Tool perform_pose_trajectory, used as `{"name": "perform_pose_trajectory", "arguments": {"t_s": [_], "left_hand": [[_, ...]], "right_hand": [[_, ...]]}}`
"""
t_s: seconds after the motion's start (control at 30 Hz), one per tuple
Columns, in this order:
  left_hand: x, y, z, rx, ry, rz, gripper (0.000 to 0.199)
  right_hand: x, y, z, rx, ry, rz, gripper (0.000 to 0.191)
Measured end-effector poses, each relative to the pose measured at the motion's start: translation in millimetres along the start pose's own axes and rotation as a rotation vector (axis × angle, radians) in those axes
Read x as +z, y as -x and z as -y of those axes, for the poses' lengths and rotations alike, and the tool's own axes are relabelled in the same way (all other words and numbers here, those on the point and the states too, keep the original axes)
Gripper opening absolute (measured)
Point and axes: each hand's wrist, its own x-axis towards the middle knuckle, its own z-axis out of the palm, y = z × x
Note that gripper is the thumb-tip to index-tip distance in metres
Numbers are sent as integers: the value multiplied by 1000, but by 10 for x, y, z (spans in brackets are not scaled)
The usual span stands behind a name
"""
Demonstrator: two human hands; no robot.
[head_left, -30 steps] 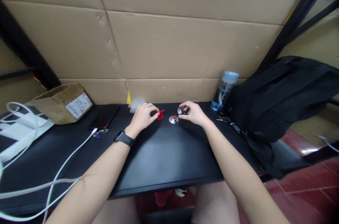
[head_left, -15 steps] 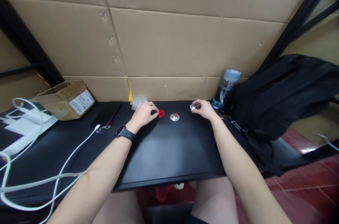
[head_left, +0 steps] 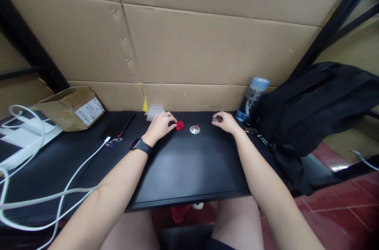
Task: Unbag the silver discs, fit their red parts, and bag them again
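Observation:
My left hand [head_left: 161,124], with a dark watch [head_left: 141,146] on its wrist, has thumb and index finger closed at the left edge of a small bundle of red cord [head_left: 179,125]. Right of the cord, a shiny domed metal disc like a small cymbal [head_left: 194,129] lies on the black table [head_left: 189,167], a red loop at its centre. Farther right, the fingers of my right hand [head_left: 226,122] curl round a second small metal piece [head_left: 217,119], partly hidden by them.
A blue-capped water bottle [head_left: 252,99] and a black backpack [head_left: 319,104] stand at the right. Clear plastic pieces [head_left: 154,112] lie behind my left hand. On the left are a phone [head_left: 117,125], white cables [head_left: 63,193] and an open cardboard box [head_left: 72,110]. Cardboard walls the back.
The metal piece in my right hand has turned; its bright domed face shows less now. My left hand stays by the red cord. The view has shifted slightly.

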Motion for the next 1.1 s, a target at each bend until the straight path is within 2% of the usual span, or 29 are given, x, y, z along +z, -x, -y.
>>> {"name": "perform_pose_trajectory", "arguments": {"t_s": [0.1, 0.2, 0.27, 0.4, 0.47, 0.53, 0.67, 0.77, 0.97, 1.1], "left_hand": [[-20, -6, -5, -8, -25, -22, 9], [-56, -15, -35, -13, -11, -61, 11], [-73, -20, -74, -12, 37, -77, 13], [-61, -22, -190, 10, 145, -91, 16], [-35, -20, -253, 32, 166, -72, 16], [-10, -17, -309, 55, 165, -38, 15], [5, -17, -411, 77, 224, -34, 14], [-14, -25, -490, 84, 308, -86, 15], [-43, -29, -607, 90, 328, -98, 11], [-47, -21, -623, 99, 308, -72, 6]], "right_hand": [[100, 24, 277, -41, 24, 58, 22], [256, 59, 550, -155, -30, 156, 27], [344, 77, 666, -177, -24, 188, 20], [414, 86, 735, -123, -22, 156, 5], [417, 77, 733, -107, -113, 131, 4], [421, 62, 739, -92, -297, 117, 2], [439, 62, 822, -50, -753, 116, 17], [442, 112, 939, 5, -943, 177, 29], [408, 218, 1155, 40, -1164, 284, 43], [417, 224, 1195, 31, -1116, 230, 47]]}}
